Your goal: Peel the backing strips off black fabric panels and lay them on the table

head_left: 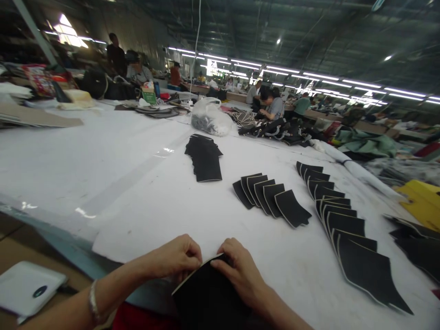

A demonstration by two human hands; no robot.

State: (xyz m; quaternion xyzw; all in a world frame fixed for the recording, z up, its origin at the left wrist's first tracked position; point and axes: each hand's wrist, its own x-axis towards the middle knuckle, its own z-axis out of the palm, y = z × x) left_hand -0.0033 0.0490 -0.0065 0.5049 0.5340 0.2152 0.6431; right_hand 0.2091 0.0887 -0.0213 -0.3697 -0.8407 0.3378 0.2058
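A black panel with a pale edge (211,298) is held up at the bottom centre, over the table's near edge. My right hand (240,270) grips its top corner, thumb on the black face and fingers behind. At the panel's upper left edge, my left hand (180,259) is closed with the fingertips pinched together; part of the fingers is hidden behind the panel. Similar black pieces lie on the white table (147,206): a pile (206,160) farther off, a short overlapping row (271,197) right of centre, and a longer row (347,220) at the right.
Across the table's far side are a clear plastic bag (210,117), a heap of black straps (278,130) and a green box (149,94). A yellow object (421,201) sits at the right. A white device (30,288) is at the lower left. Several people work farther back.
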